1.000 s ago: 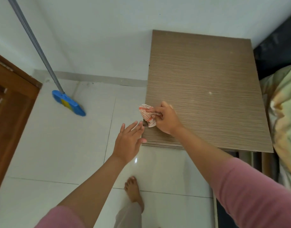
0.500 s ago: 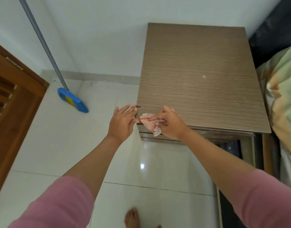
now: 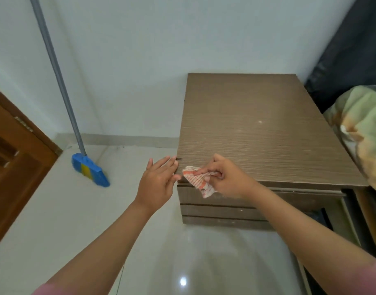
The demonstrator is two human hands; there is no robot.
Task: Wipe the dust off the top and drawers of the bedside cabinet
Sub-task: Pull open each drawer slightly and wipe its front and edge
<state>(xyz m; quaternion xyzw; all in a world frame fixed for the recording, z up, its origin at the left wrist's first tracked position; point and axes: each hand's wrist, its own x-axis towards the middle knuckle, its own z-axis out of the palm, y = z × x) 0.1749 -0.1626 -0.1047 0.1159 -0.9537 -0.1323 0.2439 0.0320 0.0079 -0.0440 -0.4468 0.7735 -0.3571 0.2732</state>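
Pale glossy floor tiles (image 3: 55,209) are reflecting a ceiling light in a room corner with plain white walls, where a bedside cabinet (image 3: 257,133) with a brown wood-grain top is standing against the back wall. Its drawers (image 3: 221,211) are showing as stacked horizontal fronts below the near edge of the top. The right hand (image 3: 227,179) is curling its fingers around a crumpled cloth (image 3: 197,180) with orange and white stripes, pressing it at the near left corner of the top while part of the cloth is hanging down over the upper drawer front. The left hand (image 3: 159,182) is lying open with straight fingers, its fingertips touching the left edge of the cabinet top just beside the cloth. A broom (image 3: 89,169) with a blue head and grey handle is leaning against the wall to the left, near a brown wooden door (image 3: 14,167). A patterned green and orange blanket (image 3: 361,133) is bulging at the right, beside the cabinet.
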